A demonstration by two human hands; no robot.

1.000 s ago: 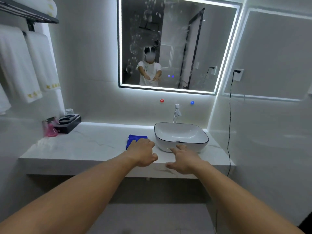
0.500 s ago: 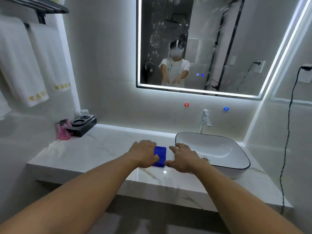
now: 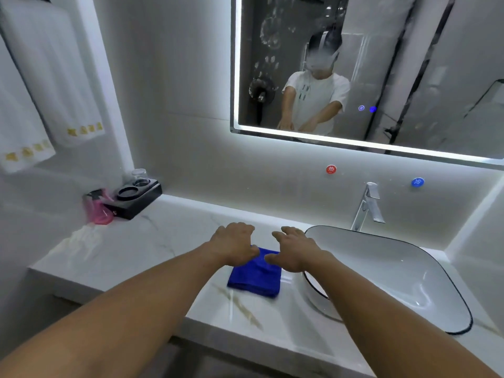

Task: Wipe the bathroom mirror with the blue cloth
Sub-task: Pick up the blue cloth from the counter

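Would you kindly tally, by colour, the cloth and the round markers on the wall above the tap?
Blue: 2, the cloth and the right-hand wall marker
Red: 1, the left-hand wall marker
Total: 3

White marble-look desk [image 3: 141,249], grey and tan veining. Right end: white vessel basin [image 3: 395,268] with a thin black rim, sitting on the desk. Chrome faucet [image 3: 366,207] upright just behind the basin. On the wall above it: round red marker [image 3: 331,169] to the left, round blue marker [image 3: 417,182] to the right. Far left corner: black holder tray [image 3: 139,199]; clear glass [image 3: 139,175] stands in its rear recess. Pink spray bottle [image 3: 98,207] just beside the tray's left end. Two white towels [image 3: 54,77] with gold trim hang on the left wall.
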